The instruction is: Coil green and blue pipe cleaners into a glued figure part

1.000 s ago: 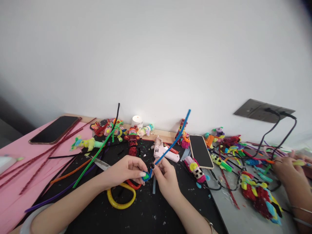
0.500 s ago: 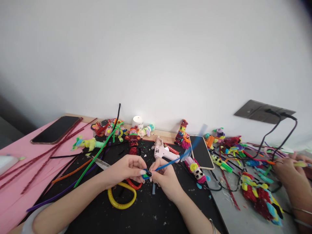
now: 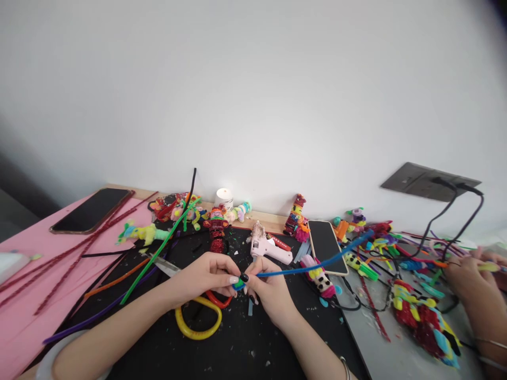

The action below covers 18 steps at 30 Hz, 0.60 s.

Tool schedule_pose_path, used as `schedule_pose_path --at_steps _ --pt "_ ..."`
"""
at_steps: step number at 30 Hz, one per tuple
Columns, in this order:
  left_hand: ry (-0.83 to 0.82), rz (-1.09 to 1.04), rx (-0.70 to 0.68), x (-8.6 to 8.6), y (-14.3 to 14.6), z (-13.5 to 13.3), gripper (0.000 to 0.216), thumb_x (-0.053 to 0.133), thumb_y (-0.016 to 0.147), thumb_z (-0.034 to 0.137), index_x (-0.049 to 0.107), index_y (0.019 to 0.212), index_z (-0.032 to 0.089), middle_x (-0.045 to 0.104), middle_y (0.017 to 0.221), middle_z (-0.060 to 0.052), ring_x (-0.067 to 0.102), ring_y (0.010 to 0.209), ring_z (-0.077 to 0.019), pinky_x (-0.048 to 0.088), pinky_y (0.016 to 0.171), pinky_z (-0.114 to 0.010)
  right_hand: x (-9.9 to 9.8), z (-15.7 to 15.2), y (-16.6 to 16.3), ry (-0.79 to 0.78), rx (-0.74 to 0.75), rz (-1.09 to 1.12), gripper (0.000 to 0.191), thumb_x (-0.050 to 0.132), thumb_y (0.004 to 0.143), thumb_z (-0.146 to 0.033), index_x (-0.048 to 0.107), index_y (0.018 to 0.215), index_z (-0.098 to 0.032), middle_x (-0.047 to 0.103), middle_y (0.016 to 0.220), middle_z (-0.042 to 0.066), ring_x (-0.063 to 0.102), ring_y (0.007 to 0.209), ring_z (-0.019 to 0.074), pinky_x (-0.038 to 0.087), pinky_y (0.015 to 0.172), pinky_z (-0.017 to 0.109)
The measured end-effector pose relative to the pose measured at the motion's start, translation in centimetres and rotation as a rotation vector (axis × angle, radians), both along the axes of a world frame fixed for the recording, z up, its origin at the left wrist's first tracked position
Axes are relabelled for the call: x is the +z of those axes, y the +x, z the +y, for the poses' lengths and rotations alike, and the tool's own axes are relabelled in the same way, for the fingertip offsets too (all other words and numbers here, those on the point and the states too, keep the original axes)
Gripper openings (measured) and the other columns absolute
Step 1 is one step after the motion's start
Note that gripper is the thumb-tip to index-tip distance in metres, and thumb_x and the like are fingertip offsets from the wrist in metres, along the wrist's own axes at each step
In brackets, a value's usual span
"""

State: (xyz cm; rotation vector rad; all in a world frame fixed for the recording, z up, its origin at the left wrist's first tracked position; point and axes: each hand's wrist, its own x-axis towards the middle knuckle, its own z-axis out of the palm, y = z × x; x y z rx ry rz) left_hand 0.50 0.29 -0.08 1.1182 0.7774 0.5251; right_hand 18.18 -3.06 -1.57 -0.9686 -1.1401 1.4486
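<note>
Between the fingertips of both hands sits a small green and blue coil point(image 3: 238, 284) of pipe cleaner, partly hidden by the fingers. My left hand point(image 3: 214, 275) pinches it from the left. On the other side my right hand point(image 3: 270, 287) is closed on the blue pipe cleaner point(image 3: 317, 266), whose long free end reaches out to the right. Just below my left hand lie scissors point(image 3: 197, 317) with yellow and red handles, their blades partly under the wrist. A pink glue gun point(image 3: 268, 246) rests beyond my right hand.
Pipe-cleaner dolls, such as a red one point(image 3: 216, 229), stand along the wall. Phones lie left point(image 3: 93, 210) and right point(image 3: 328, 247). Loose red stems point(image 3: 75, 248) cross pink paper. At right, a co-worker's hands point(image 3: 473, 279) handle something yellowish near cables point(image 3: 431, 221).
The free end of the blue pipe cleaner has swung down and to the right, from a blurred upward slant. Both hands stay nearly in place, fingers shifting slightly around the coil.
</note>
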Motion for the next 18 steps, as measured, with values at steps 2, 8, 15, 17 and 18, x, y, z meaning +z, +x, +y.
schedule_pose_path --at_steps 2,8,15,17,18 --pt "0.034 0.009 0.007 -0.02 0.11 0.01 0.018 0.068 0.074 0.028 0.063 0.084 0.014 0.071 0.069 -0.003 0.067 0.068 -0.0144 0.053 0.07 -0.027 0.04 0.01 0.04 -0.009 -0.015 -0.001 0.026 0.072 0.069 -0.023 0.048 0.063 -0.017 0.058 0.055 -0.004 0.038 0.037 0.0046 0.026 0.034 0.016" --pt "0.214 0.042 -0.03 0.25 0.26 0.07 0.021 0.059 0.08 0.032 0.066 0.088 0.014 0.069 0.07 -0.003 0.064 0.063 -0.0135 0.051 0.063 -0.024 0.28 0.22 0.16 -0.02 -0.074 -0.057 0.028 0.07 0.071 -0.03 0.047 0.063 -0.017 0.051 0.047 -0.007 0.033 0.037 0.0039 0.023 0.036 0.017" --pt "0.221 0.06 -0.003 -0.13 0.63 -0.18 0.019 0.069 0.07 0.021 0.063 0.088 0.014 0.069 0.07 -0.001 0.064 0.066 -0.0142 0.049 0.065 -0.025 0.15 0.29 0.15 -0.011 -0.113 -0.121 0.027 0.067 0.074 -0.03 0.047 0.063 -0.017 0.049 0.047 -0.007 0.035 0.039 0.0046 0.024 0.038 0.018" --pt "0.225 0.033 0.042 -0.28 0.75 -0.23 0.017 0.067 0.071 0.019 0.06 0.086 0.015 0.069 0.072 -0.001 0.065 0.067 -0.0148 0.05 0.067 -0.026 0.13 0.33 0.11 -0.021 -0.115 -0.13 0.027 0.067 0.073 -0.031 0.047 0.063 -0.017 0.049 0.047 -0.007 0.035 0.039 0.0047 0.024 0.038 0.018" --pt "0.226 0.017 0.064 -0.32 0.79 -0.25 0.016 0.066 0.072 0.019 0.059 0.086 0.015 0.068 0.073 -0.001 0.066 0.066 -0.0149 0.05 0.067 -0.027 0.13 0.35 0.09 -0.029 -0.117 -0.133 0.027 0.067 0.073 -0.032 0.046 0.063 -0.017 0.049 0.046 -0.007 0.034 0.038 0.0047 0.024 0.038 0.018"
